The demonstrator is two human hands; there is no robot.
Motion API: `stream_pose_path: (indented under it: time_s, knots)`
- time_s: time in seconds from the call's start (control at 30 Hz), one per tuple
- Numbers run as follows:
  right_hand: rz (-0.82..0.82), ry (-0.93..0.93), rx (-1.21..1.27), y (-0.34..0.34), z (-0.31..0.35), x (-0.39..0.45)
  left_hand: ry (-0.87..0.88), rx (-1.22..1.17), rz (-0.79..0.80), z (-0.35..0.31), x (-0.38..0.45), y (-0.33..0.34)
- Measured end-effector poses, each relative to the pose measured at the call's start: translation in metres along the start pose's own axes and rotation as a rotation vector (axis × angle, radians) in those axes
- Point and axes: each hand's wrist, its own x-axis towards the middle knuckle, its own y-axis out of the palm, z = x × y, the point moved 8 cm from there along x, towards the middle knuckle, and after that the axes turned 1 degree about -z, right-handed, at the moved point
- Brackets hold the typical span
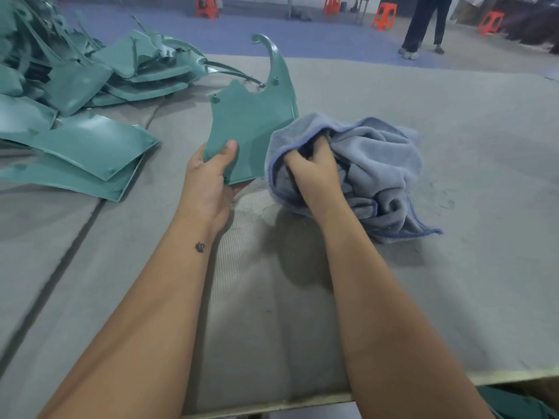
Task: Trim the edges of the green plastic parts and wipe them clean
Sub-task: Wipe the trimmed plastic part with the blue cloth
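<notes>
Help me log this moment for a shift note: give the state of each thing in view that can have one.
Left hand: grips the green part at its near corner, thumb on top.
Right hand: fingers curled into the blue cloth.
Green part: held up, tilted, hooked end pointing away.
Blue cloth: bunched on the table, touching the green part's right edge.
Pile of green parts: heaped loosely at left.

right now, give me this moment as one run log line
stage: wiping | left hand: holds green part by lower edge | right hand: grips blue cloth against part | pile of parts: at left on table
</notes>
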Motion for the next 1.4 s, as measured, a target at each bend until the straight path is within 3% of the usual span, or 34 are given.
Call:
stream_pose_path:
  time_s: [0.13, 0.33, 0.6, 0.67, 0.9, 1.0, 1.1, 1.2, 1.27, 1.4]
  knots:
    - [0.029, 0.052, -0.122, 0.004, -0.009, 0.002, -0.013, -0.008, 0.014, 0.003, -0.002, 0.004]
    - [-0.186, 0.089, -0.074, -0.021, -0.010, 0.005, -0.060, 0.079, 0.065, 0.010, -0.007, 0.013]
    - [-0.312, 0.401, 0.638, -0.035, -0.038, 0.002, -0.039, 0.079, 0.058, 0.005, -0.007, 0.013]
    - [-0.316, 0.419, 0.700, -0.037, -0.034, 0.001, -0.024, 0.129, 0.033, 0.002, -0.004, 0.006]
    - [-0.259, 0.020, 0.242, -0.034, 0.002, 0.001, 0.071, 0.272, -0.077, -0.006, 0.003, -0.013]
    - [0.010, -0.047, 0.265, -0.019, 0.016, -0.002, 0.082, 0.240, -0.144, -0.008, 0.006, -0.021]
    - [0.252, 0.158, 0.356, 0.002, 0.006, -0.008, 0.108, 0.238, -0.162, -0.008, 0.005, -0.020]
    - [0.161, 0.325, 0.296, 0.000, -0.010, -0.007, 0.133, 0.238, -0.183, -0.011, 0.003, -0.021]
    - [0.027, 0.209, 0.084, -0.010, -0.009, 0.000, 0.133, 0.213, -0.188, -0.013, 0.002, -0.022]
    - [-0.284, -0.083, -0.106, -0.034, 0.011, -0.001, 0.175, 0.182, -0.194, -0.020, 0.001, -0.022]
